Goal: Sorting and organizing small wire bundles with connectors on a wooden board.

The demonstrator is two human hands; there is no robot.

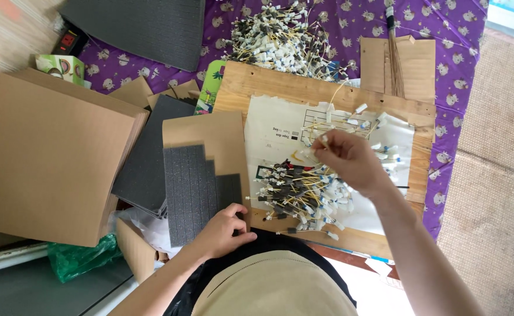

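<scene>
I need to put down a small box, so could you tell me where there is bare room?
Bare: the big cardboard sheet at left, and the board's top strip below the far stick pile. Crowded: the paper around the right hand, and the foam sheet by the left hand.

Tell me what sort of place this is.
Probably a home workspace for piecework done on the floor: a wooden board lies on a purple patterned cloth, heaps of small tagged sticks cover it, and stacked cardboard sheets and grey foam sheets sit beside it.
</scene>
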